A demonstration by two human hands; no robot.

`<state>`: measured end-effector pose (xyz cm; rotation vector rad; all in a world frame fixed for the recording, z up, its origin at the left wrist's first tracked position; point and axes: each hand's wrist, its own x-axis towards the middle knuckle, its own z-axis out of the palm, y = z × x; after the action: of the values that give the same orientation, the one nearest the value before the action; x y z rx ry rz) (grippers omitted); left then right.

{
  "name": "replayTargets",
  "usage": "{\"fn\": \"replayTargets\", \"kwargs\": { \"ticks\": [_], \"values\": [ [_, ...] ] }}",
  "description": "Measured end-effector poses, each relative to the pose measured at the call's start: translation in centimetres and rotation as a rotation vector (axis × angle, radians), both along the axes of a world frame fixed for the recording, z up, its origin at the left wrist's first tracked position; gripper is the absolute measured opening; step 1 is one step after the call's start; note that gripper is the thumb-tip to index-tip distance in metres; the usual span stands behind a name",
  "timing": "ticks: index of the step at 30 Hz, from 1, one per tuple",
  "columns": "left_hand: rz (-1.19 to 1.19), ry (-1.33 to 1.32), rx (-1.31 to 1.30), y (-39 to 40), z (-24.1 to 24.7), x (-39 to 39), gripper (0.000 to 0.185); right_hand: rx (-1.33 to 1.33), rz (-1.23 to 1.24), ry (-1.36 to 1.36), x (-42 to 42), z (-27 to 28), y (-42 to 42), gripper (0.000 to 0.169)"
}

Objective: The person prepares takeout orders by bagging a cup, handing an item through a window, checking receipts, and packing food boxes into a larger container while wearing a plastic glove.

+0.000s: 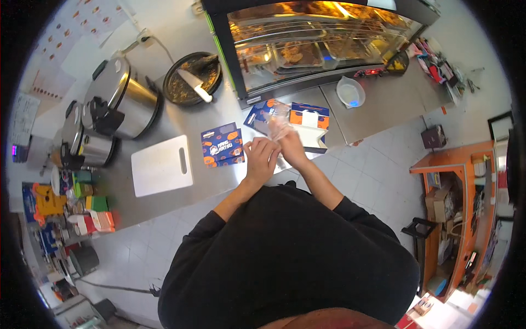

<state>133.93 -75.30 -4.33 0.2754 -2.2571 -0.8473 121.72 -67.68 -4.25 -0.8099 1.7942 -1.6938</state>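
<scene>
My left hand (261, 158) and my right hand (292, 149) are close together at the counter's front edge. A clear plastic bag (280, 125) rises from between them, and both hands seem to grip its lower end. What the bag contains cannot be made out. Behind the bag lies a blue and orange printed carton (259, 117). To the right of my right hand is an opened carton (310, 127) with its white inside showing. Left of my left hand, a few flat printed cartons (222, 144) lie stacked.
A white cutting board (162, 166) lies at the left. Behind it are a dark round board (185, 92) with a knife (193, 84), and large metal pots (133, 98). A heated food display case (320, 49) stands at the back, with a white bowl (350, 91) before it.
</scene>
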Motion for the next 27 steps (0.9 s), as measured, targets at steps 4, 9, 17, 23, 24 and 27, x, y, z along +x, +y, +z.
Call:
{"fn": "replayTargets", "kwargs": {
  "ticks": [4, 9, 17, 23, 24, 27],
  "values": [
    [-0.009, 0.228, -0.069, 0.3, -1.2, 0.1, 0.01, -0.252, -0.205, 0.129, 0.7, 3.6, 0.3, 0.022],
    [-0.082, 0.267, 0.049, 0.8, -1.5, -1.0, 0.004, -0.207, -0.071, 0.785, -1.1, 3.8, 1.1, 0.026],
    [-0.296, 0.374, -0.156, 3.9, 0.4, -4.3, 0.005, 0.664, 0.192, 1.082, -2.3, 9.3, 8.3, 0.042],
    [-0.255, 0.448, -0.402, 6.6, 2.1, -5.9, 0.032, -0.149, -0.146, 0.743, -6.2, 3.2, 10.6, 0.059],
    [-0.25, 0.442, -0.443, 7.4, 2.6, -6.3, 0.038, -0.404, -0.175, 0.373, -6.5, 3.1, 9.4, 0.062],
    [-0.158, -0.01, -0.314, 10.0, 3.6, -7.4, 0.04, -0.412, -0.046, -0.378, -7.5, 2.1, 11.3, 0.072]
  ]
}}
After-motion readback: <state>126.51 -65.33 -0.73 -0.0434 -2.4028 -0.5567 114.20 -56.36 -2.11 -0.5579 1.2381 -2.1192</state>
